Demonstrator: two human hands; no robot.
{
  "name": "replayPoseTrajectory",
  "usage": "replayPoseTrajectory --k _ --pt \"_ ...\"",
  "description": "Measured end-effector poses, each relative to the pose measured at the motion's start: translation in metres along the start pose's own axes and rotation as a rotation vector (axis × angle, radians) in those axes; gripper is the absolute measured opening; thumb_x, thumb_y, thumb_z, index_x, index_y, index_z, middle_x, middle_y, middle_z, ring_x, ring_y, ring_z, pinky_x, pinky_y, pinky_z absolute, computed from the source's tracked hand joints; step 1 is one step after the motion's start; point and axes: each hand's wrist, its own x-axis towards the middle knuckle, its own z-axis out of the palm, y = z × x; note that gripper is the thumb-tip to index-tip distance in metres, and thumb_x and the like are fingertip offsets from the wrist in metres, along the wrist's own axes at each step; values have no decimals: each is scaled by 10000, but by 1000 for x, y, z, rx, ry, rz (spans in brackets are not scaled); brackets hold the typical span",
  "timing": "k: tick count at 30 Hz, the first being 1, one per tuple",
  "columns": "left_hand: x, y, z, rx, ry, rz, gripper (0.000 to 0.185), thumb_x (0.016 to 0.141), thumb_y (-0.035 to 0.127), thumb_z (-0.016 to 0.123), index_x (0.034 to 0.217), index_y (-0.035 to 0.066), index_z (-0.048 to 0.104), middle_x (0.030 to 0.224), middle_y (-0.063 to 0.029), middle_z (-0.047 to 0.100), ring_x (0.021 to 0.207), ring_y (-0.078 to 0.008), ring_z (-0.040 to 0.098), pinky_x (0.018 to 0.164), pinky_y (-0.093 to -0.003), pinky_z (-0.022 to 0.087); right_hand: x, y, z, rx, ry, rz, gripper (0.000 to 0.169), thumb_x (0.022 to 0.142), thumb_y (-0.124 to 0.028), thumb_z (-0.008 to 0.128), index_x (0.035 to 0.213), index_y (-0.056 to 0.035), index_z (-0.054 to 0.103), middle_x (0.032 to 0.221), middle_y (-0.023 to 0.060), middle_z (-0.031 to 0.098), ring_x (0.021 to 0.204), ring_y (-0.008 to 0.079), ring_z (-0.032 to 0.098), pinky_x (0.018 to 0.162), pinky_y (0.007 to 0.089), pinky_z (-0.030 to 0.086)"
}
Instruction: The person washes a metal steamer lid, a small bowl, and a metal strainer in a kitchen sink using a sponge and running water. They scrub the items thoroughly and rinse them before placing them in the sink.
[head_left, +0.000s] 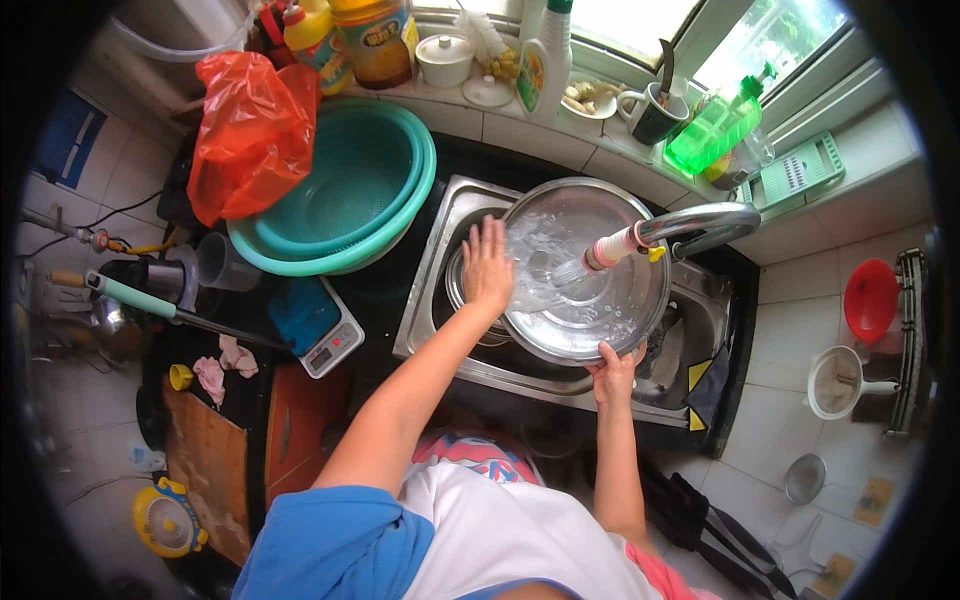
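Observation:
Water runs from the faucet into a wide stainless steel basin tilted over the double sink. My right hand grips the basin's near rim, thumb on top. At the basin's left rim is my left hand, its fingers extended and close together, in or beside the splashing water; it holds nothing visible. Beneath that hand, round metalware shows in the left sink bowl, mostly hidden. A dark cloth with yellow patches hangs over the sink's right end.
Nested green plastic basins and a red plastic bag lie left of the sink. A digital scale is near the counter edge. Bottles, a mug and a green grater line the windowsill. Strainers hang at right.

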Motion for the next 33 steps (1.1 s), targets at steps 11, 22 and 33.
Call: replayPoseTrajectory --k 11,22,33 --pt "-58 -20 5 -1439 -177 -965 382 813 132 667 1109 -63 525 1029 -152 607 904 -240 610 744 -373 521 70 69 19 217 -144 243 228 800 20 596 1011 -60 563 920 68 625 803 211 629 648 351 525" --pt "-88 -19 -48 -1088 -371 -988 353 809 31 575 1142 -43 487 1043 -152 593 891 -256 630 687 -377 562 25 42 18 -14 -148 251 356 772 -12 650 1103 -29 521 988 72 618 886 195 607 741 386 495" --pt "-108 -52 -18 -1384 -667 -1299 302 785 -67 595 1074 -44 508 1036 -172 581 916 -265 616 849 -409 520 -4 -49 1 -461 -125 31 335 843 -37 554 1171 -45 486 963 75 611 815 171 631 576 318 575"
